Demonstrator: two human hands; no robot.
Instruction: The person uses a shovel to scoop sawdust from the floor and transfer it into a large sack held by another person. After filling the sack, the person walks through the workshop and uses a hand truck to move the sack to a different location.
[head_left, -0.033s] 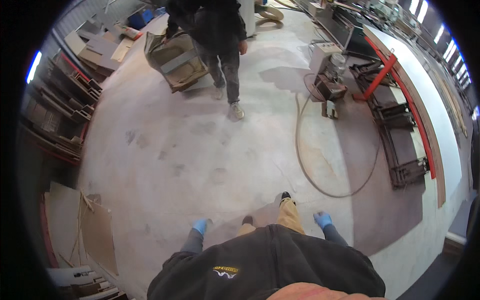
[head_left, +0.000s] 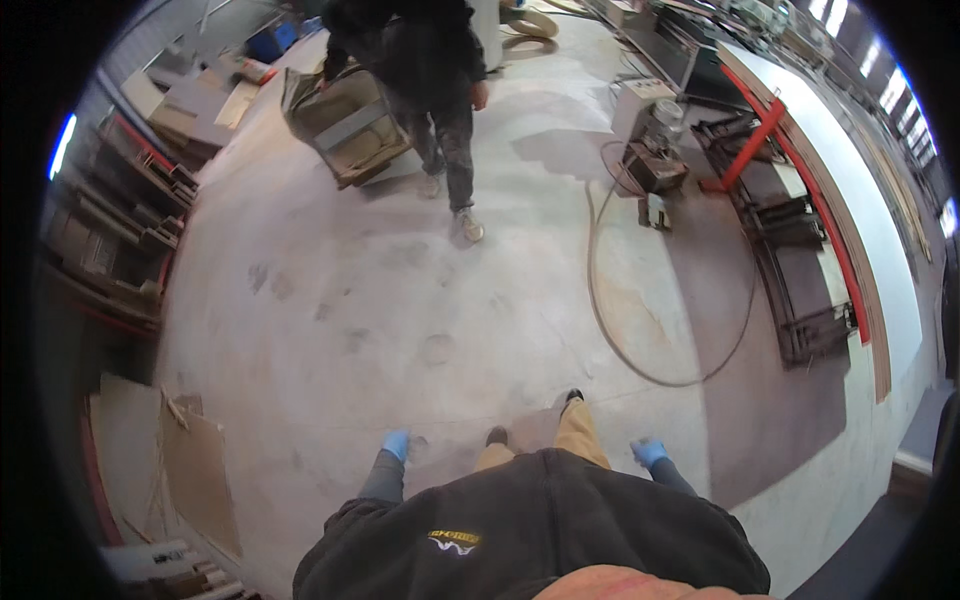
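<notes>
Nothing is held in the blue-gloved left hand [head_left: 396, 445] or right hand [head_left: 648, 452]; both hang at the sides, each grip loosely curled and released above the concrete floor [head_left: 400, 330]. A hose [head_left: 600, 320] loops nearby; another person [head_left: 440, 90] stands well ahead.

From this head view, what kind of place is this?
Likely a workshop or fabrication floor: bare concrete floor, a red-and-black steel frame with a hose looped beside it, and material racks by the wall. Both gloved hands hang empty.
</notes>
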